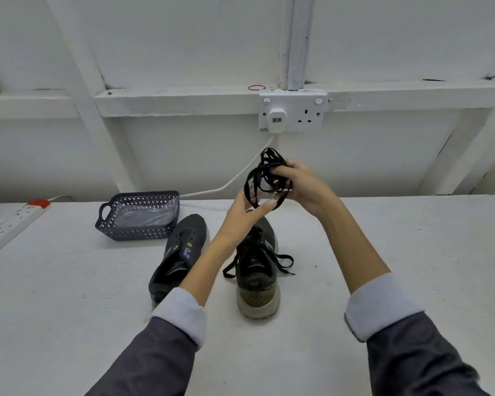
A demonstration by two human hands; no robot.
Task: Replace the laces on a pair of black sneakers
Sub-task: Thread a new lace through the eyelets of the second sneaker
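Note:
Two black sneakers stand on the white table. The left sneaker (180,252) has bare eyelets and no lace. The right sneaker (257,270) carries a loose black lace whose ends trail over its sides. Above them my right hand (300,184) grips a tangled bundle of black lace (266,172). My left hand (246,210) is just below, pinching a strand that hangs from the bundle between thumb and fingers.
A dark perforated basket (139,215) holding a clear plastic bag stands behind the left sneaker. A white power strip (12,221) lies at the table's left edge. A wall socket (293,112) with a white cable is on the wall behind.

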